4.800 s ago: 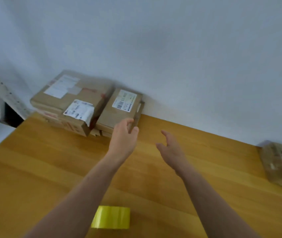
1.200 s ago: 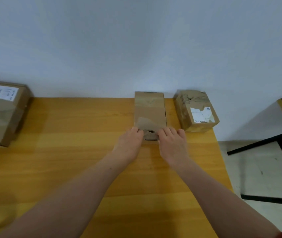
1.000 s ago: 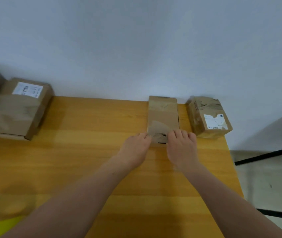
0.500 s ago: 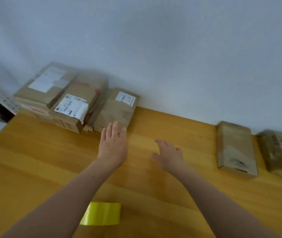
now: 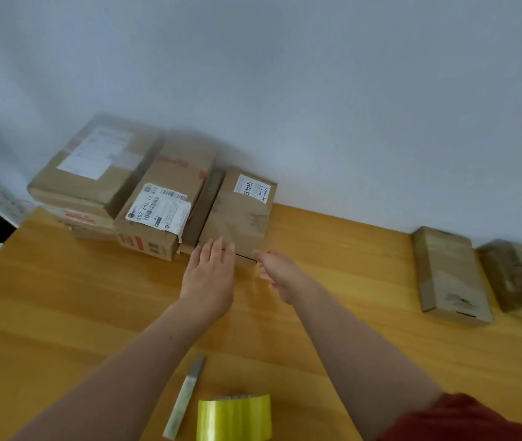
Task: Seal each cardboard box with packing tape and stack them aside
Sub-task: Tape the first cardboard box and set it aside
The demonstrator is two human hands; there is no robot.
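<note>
Cardboard box (image 5: 237, 218) sits at the tabletop's (image 5: 333, 249) far edge, our fingers (image 5: 218, 251) wide, empty; sloppy grab could shove the neighbouring stack (image 5: 158, 202).

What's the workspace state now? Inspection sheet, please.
Surface: wooden table, set against the wall.
Job's things: labelled cardboard box at the hands; box pile left of it; long flat box and end box at right; yellow tape roll at near edge.
Clutter: utility knife left of the tape roll.
Grippers: left hand open, fingertips at the box's near edge; right hand blurred, empty, by its corner.
Cables: nothing seen.
Surroundings: plain wall; red sleeve.
</note>
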